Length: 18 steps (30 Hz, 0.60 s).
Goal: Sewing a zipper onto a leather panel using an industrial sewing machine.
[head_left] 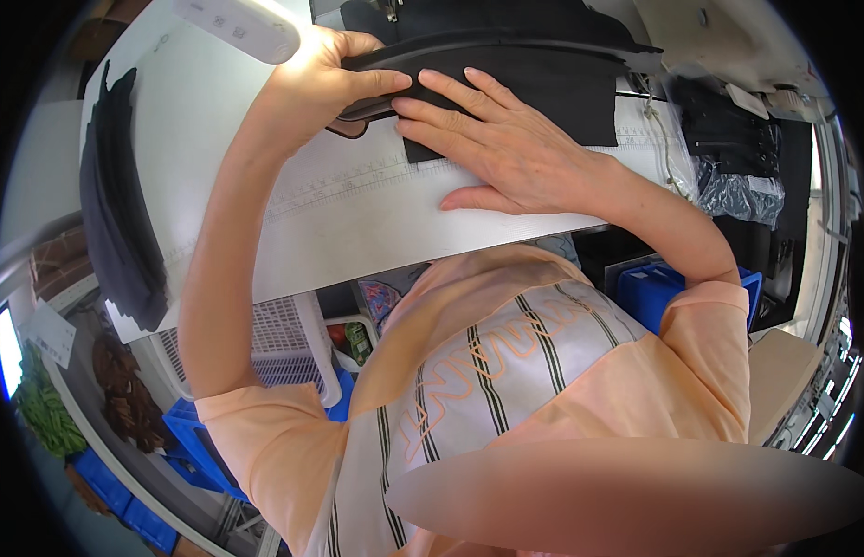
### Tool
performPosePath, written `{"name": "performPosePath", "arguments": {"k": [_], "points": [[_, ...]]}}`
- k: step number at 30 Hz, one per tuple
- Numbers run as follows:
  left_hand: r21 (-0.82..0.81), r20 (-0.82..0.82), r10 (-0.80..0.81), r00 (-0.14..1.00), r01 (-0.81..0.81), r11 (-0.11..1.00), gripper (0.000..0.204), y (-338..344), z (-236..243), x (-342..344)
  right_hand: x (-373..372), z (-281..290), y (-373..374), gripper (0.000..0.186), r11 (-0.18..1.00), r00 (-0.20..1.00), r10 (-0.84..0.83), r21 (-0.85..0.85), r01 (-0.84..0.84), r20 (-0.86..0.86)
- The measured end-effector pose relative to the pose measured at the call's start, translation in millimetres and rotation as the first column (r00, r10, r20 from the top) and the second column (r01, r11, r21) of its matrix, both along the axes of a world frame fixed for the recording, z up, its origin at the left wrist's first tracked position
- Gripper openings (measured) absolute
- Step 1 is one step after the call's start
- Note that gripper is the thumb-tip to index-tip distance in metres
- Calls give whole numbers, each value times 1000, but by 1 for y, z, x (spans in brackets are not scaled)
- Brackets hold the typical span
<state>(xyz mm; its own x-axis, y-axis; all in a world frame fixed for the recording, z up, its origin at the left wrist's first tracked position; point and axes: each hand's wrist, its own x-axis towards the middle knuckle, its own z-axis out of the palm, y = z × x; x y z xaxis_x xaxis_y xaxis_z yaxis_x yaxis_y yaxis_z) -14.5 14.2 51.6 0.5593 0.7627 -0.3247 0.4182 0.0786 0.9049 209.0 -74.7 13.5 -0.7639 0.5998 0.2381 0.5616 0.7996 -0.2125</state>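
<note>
Head view shows both hands on a black fabric piece (534, 88) lying at the far edge of a white worktable (358, 223). Left hand (325, 79) pinches the fabric's left end, thumb on top, fingers curled beneath. Right hand (506, 148) lies flat on the cloth, fingers spread slightly. A stack of dark fabric (121, 204) hangs over the table's left edge.

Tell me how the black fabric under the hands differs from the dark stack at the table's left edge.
The black fabric lies spread out flat; the dark stack is piled in layers. The left hand grips the fabric's edge and the right hand presses flat on it; no hand touches the stack. The fabric sits at the far side of the table; the stack overhangs its left edge. Both are dark cloth.
</note>
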Motion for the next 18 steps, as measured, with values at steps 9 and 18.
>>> {"name": "performPosePath", "arguments": {"k": [9,18], "points": [[741,18,8,1000,-18,671,15,-35,-20,0,12,25,30,41,788,876,-218,-452,418,431],[966,-213,32,977,206,154,28,-56,-41,4,107,34,67,31,508,546,-792,-792,339,-275]]}}
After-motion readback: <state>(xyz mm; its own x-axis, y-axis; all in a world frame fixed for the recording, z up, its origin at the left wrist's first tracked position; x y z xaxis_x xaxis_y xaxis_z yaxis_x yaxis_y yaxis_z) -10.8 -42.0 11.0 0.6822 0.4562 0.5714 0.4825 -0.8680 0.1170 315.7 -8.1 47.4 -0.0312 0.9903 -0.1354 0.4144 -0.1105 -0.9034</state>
